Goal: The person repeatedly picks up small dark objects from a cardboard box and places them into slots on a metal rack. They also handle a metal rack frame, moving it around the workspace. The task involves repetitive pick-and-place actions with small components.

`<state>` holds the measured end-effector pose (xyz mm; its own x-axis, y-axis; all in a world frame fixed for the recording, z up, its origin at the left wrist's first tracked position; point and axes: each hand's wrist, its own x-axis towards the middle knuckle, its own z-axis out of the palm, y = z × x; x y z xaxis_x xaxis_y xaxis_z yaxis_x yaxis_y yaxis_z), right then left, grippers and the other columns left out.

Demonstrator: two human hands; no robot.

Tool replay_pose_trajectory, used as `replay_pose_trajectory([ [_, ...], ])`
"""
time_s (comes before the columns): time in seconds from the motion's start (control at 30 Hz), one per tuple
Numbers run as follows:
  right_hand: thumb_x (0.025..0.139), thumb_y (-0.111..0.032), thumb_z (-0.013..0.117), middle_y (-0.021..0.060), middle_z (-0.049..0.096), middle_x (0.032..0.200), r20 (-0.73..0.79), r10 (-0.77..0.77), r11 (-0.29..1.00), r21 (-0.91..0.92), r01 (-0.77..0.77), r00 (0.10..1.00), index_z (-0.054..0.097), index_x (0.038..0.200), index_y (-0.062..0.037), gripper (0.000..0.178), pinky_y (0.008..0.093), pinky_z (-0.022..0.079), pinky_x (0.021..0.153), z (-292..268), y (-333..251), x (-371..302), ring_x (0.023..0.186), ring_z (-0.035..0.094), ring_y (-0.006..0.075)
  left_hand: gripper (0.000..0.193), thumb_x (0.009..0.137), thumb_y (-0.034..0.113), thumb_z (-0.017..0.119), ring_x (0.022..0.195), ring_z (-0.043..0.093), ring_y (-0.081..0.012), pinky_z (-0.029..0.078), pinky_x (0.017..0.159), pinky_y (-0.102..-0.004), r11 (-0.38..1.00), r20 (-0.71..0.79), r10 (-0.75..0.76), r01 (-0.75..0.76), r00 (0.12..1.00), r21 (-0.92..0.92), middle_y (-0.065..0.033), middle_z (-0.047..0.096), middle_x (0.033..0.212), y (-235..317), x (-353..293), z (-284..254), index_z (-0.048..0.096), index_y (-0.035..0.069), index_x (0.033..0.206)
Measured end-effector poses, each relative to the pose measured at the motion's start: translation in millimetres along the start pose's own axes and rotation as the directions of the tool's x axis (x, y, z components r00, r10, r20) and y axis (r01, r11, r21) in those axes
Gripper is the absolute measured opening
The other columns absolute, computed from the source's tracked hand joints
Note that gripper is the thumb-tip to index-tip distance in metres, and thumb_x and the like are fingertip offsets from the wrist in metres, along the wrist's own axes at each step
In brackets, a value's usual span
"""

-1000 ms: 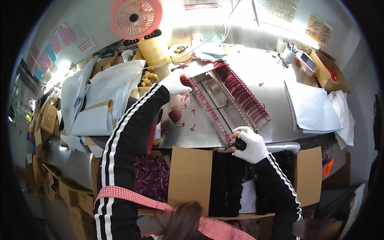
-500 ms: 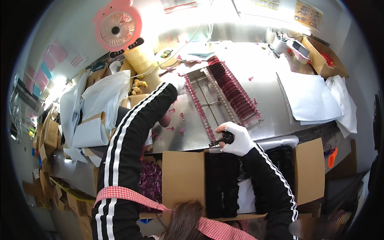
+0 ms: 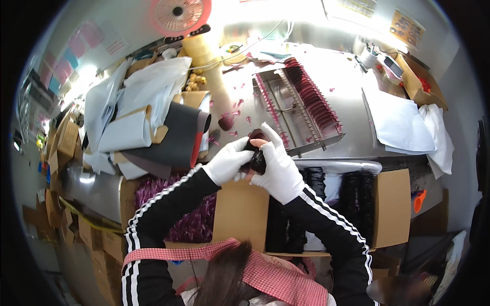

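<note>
Both my hands meet just above the table's front edge, in white gloves with some bare fingertips. My left hand (image 3: 228,162) is closed on a dark, reddish, glossy lens-like piece (image 3: 259,134). My right hand (image 3: 282,176) grips a glossy black curved piece (image 3: 259,161), its kind partly hidden by the fingers. The two pieces are close together; whether they are joined I cannot tell. Behind my hands stands a metal rack (image 3: 275,84) with a row of dark red lens-like discs (image 3: 311,97) along its right side.
Small pink-red pieces (image 3: 249,120) and a dark red disc (image 3: 226,121) lie left of the rack. Below are a box of purple pieces (image 3: 191,224) and a carton (image 3: 392,209) with stacked black pieces. White sheets (image 3: 400,120) lie right, a pink fan (image 3: 178,14) stands behind.
My left hand has come back from the rack's left side to meet my right. My right hand has moved left and up with the black piece. The view has shifted.
</note>
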<state>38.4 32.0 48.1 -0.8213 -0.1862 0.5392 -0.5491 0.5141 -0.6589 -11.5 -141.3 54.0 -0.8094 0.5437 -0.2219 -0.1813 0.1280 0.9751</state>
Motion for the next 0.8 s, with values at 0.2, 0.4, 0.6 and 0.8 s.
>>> replay_pose_trajectory([
  [0.2, 0.063, -0.003, 0.077, 0.0177, 0.047, 0.135, 0.369, 0.019, 0.992, 0.108, -0.063, 0.929, 0.047, 0.128, -0.0027, 0.072, 0.0389, 0.051, 0.091, 7.6, -52.1, -12.3, 0.113, 0.057, 0.0368, 0.061, 0.093, 0.048, 0.06, 0.123, 0.054, -0.0189, 0.043, 0.103, -0.0386, 0.902, 0.125, 0.068, -0.007, 0.99, -0.433, -0.0052, 0.056, 0.131, -48.8, -71.7, -1.7, 0.045, 0.011, 0.138],
  [0.4, 0.059, -0.037, 0.086, 0.0217, 0.059, 0.12, 0.501, -0.25, 0.961, 0.229, 0.152, 0.829, 0.051, 0.129, 0.0034, 0.088, 0.0411, 0.044, 0.101, 53.0, -51.7, -5.1, 0.118, 0.055, 0.0371, 0.061, 0.093, 0.043, 0.06, 0.128, 0.049, -0.0266, 0.045, 0.103, -0.0435, 0.494, -0.06, -0.157, 0.026, 0.986, -0.869, -0.011, 0.052, 0.137, -76.8, -125.3, 11.0, 0.041, 0.011, 0.141],
  [0.6, 0.073, -0.035, 0.08, 0.0201, 0.061, 0.115, 0.329, 0.362, 0.91, -0.328, -0.255, 0.872, 0.063, 0.111, -0.0041, 0.052, 0.0415, 0.051, 0.089, 119.5, 54.3, 87.0, 0.105, 0.062, 0.0339, 0.039, 0.094, 0.017, 0.063, 0.122, 0.053, -0.0319, 0.052, 0.098, -0.041, 0.039, 0.05, 0.01, 0.049, 0.999, -0.998, -0.0173, 0.051, 0.134, -117.8, -165.5, -10.0, 0.05, 0.012, 0.13],
  [0.8, 0.069, -0.035, 0.082, 0.0126, 0.071, 0.087, 0.359, 0.443, 0.876, -0.366, -0.313, 0.822, 0.072, 0.092, -0.0035, 0.04, 0.033, 0.054, 0.079, 169.7, 105.0, 140.2, 0.083, 0.068, 0.0227, 0.037, 0.092, 0.006, 0.063, 0.121, 0.057, -0.0355, 0.061, 0.088, -0.039, -0.025, -0.058, 0.07, -0.056, 0.996, -0.998, -0.0158, 0.053, 0.135, -131.8, -194.0, -10.8, 0.052, 0.018, 0.125],
])
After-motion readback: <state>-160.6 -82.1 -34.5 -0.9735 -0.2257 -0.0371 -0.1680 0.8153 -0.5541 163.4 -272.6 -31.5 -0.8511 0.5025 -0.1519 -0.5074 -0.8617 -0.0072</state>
